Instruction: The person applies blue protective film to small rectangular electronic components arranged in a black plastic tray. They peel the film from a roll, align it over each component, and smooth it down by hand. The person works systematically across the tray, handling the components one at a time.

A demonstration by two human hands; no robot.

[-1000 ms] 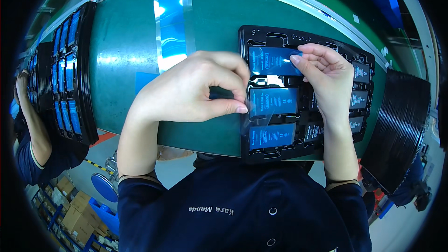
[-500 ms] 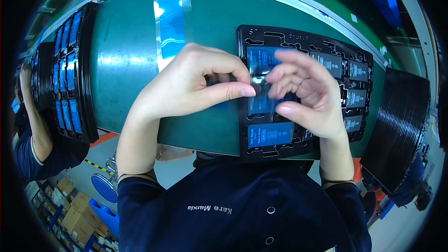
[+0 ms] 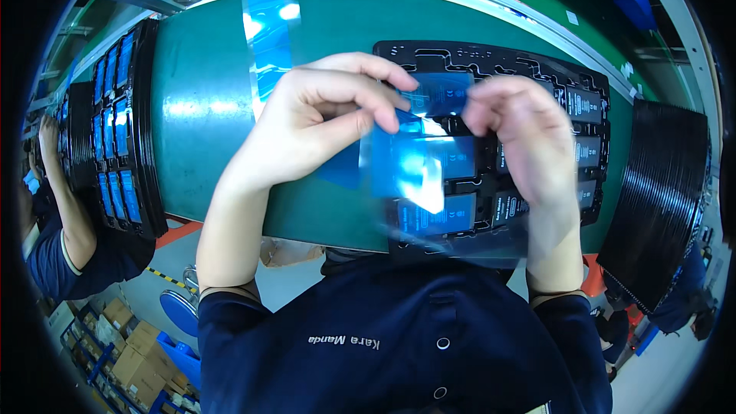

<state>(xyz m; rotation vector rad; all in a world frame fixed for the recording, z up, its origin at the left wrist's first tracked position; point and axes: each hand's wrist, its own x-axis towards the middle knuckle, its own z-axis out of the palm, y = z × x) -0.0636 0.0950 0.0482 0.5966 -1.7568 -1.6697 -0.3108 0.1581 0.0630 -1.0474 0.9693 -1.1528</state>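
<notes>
Across the near left part of the black tray (image 3: 552,61) hangs a thin, see-through film (image 3: 406,176), bluish at its left with a bright glare on it. My left hand (image 3: 322,115) is bent at the tray's left side, its thumb and fingers closed at the film's upper left. Opposite it, my right hand (image 3: 529,138) is blurred by motion, with curled fingertips drawn together near the film's upper right. In the tray lie flat batteries; the left ones, such as the near battery (image 3: 445,215), look blue, and the right battery (image 3: 584,105) looks grey.
A stack of black trays (image 3: 655,207) stands at the right. At the left, stacked trays (image 3: 146,130) hold blue-covered batteries, with a co-worker's arm (image 3: 65,192) beyond. Blue film (image 3: 272,38) crosses the green tabletop (image 3: 203,100). Below are a blue stool (image 3: 179,311) and cardboard boxes (image 3: 142,356).
My left hand has shifted left and slightly up. My right hand's spread fingers have drawn together. The film now hangs wide over the tray, and the view has shifted slightly.
</notes>
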